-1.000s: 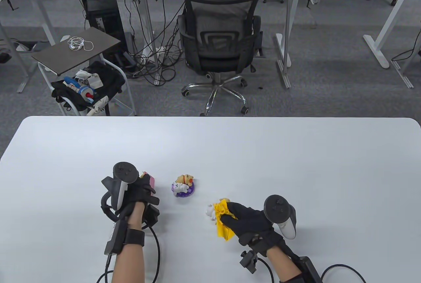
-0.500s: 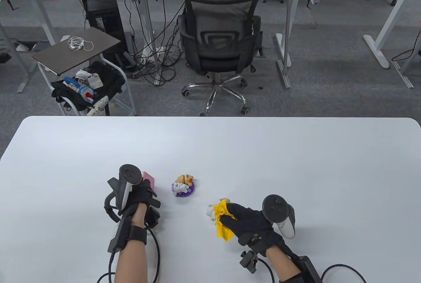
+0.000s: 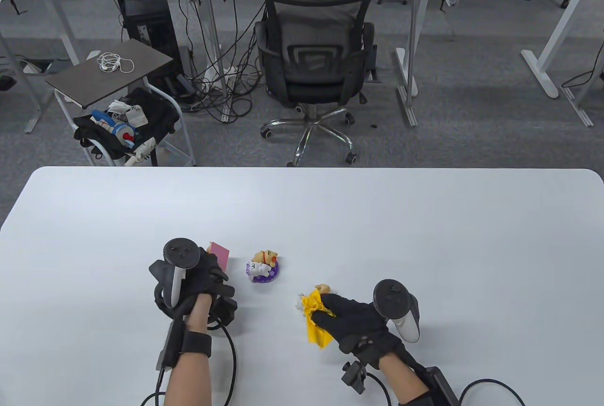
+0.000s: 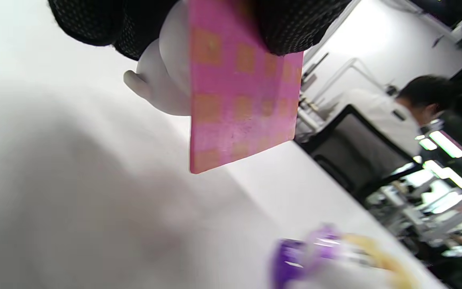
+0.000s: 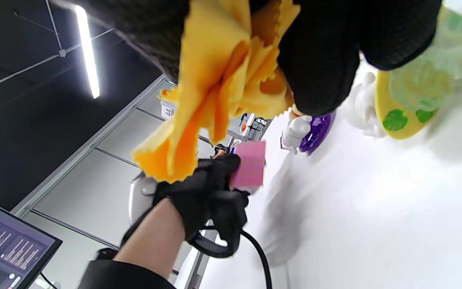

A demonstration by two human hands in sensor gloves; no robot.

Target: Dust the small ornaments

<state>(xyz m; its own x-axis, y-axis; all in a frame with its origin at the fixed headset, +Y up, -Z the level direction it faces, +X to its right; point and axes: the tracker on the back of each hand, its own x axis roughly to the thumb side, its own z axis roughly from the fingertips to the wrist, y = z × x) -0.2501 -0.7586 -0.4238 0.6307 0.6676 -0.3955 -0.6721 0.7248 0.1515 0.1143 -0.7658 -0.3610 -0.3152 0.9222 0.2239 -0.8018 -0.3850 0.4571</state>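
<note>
On ornament, right hand curled.

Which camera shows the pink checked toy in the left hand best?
The left wrist view: the pink checked ornament fills the frame close up, its squares and white body clear, pinched in the left hand. The table view shows only a pink corner past the glove. The right wrist view shows it small and far.

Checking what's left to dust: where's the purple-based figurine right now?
Table view: the purple-based figurine stands untouched near the table's front middle, between the left hand and the right hand.
</note>
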